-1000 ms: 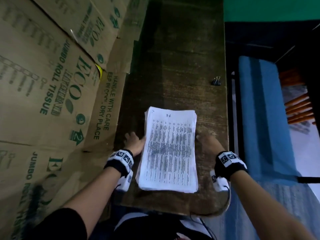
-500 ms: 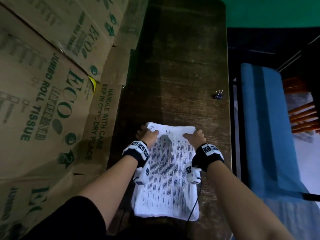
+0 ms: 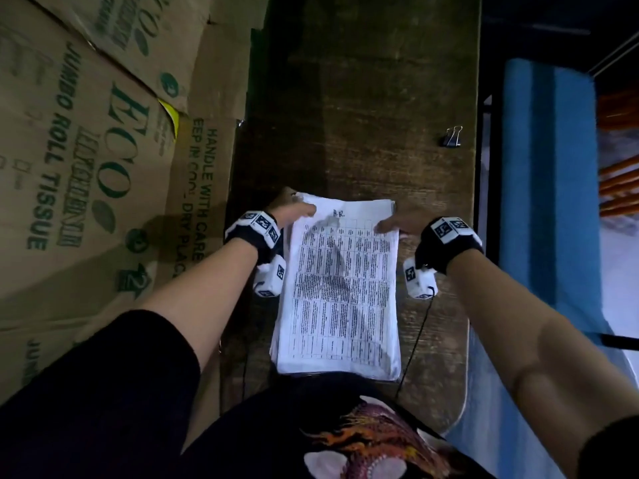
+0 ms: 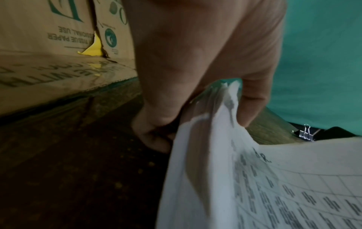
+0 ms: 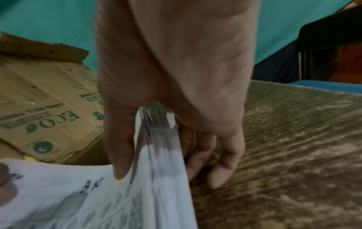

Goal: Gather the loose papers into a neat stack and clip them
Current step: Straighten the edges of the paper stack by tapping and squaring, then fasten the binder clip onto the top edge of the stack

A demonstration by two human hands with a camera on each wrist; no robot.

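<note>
A stack of printed white papers [image 3: 342, 288] lies lengthwise on the dark wooden table [image 3: 363, 98], its near end at the table's front edge. My left hand [image 3: 294, 210] pinches the stack's far left corner, thumb on top and fingers under, as the left wrist view shows the paper stack [image 4: 245, 178] lifted there. My right hand [image 3: 394, 221] pinches the far right corner the same way; the right wrist view shows the sheet edges [image 5: 158, 147] between thumb and fingers. A small black binder clip [image 3: 452, 137] sits apart near the table's right edge, also in the left wrist view as the clip [image 4: 306, 134].
Flattened cardboard boxes [image 3: 86, 150] printed with green lettering lean along the table's left side. A blue bench [image 3: 549, 202] runs beside the right edge. A teal wall [image 5: 39, 23] stands behind the table. A black cable [image 3: 420, 326] hangs from my right wrist.
Both hands slid from the stack's sides up to its far corners and took hold of them. The stack has shifted toward me, its near end now at the table's front edge.
</note>
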